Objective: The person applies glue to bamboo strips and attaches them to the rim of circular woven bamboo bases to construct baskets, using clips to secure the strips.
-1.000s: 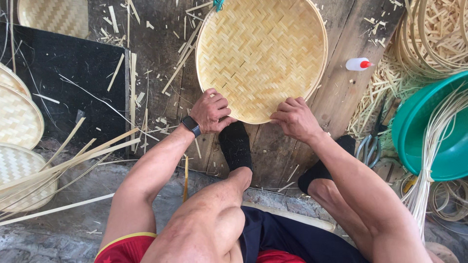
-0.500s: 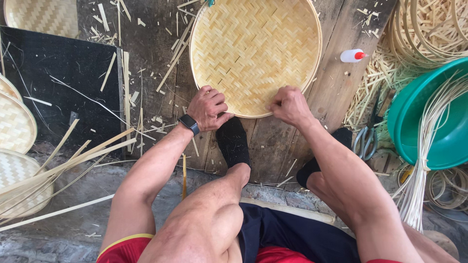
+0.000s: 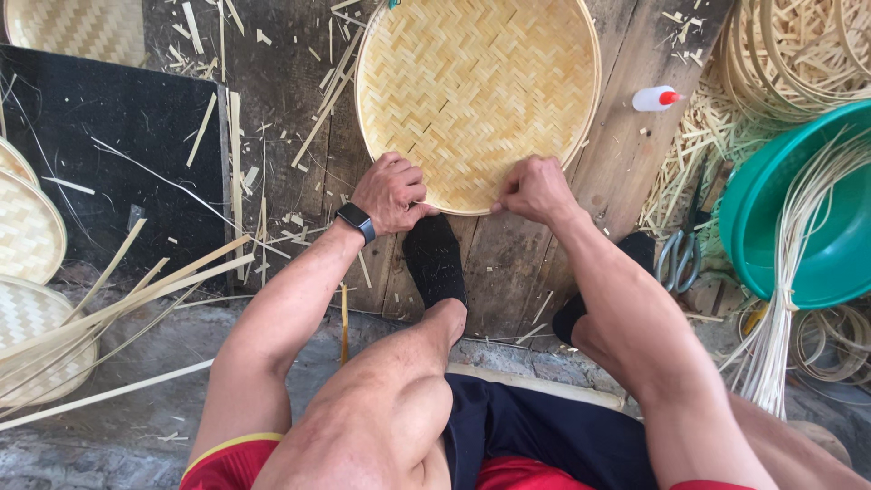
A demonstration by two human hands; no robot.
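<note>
A round woven bamboo tray (image 3: 476, 95) is lying flat on the wooden plank surface (image 3: 272, 109) in the upper centre of the frame. The person is sitting over it, both hands working at its near rim.

The left hand (image 3: 390, 192) is resting at the lower left edge of the tray, knuckles up, fingers curled and closed, with the thumb tip touching the rim. Whether the fingers are actually gripping a strip cannot be told from here. A dark smartwatch (image 3: 356, 220) is sitting on that wrist.

The right hand (image 3: 535, 189) is at the lower right edge, fingers bent tight and pinching the rim between thumb and forefinger.

A foot in a black sock (image 3: 435, 261) is lying just below the tray, between the two hands.

Bamboo offcuts (image 3: 231, 136) are scattered over the planks to the left. A small white bottle with a red cap (image 3: 655, 98) is lying right of the tray. Scissors (image 3: 676, 254) are lying at the right, beside a green plastic basin (image 3: 798, 218) holding long pale strips (image 3: 789, 299). Further woven trays (image 3: 27, 227) are stacking at the left edge, with long bamboo slats (image 3: 118, 299) lying across them.
</note>
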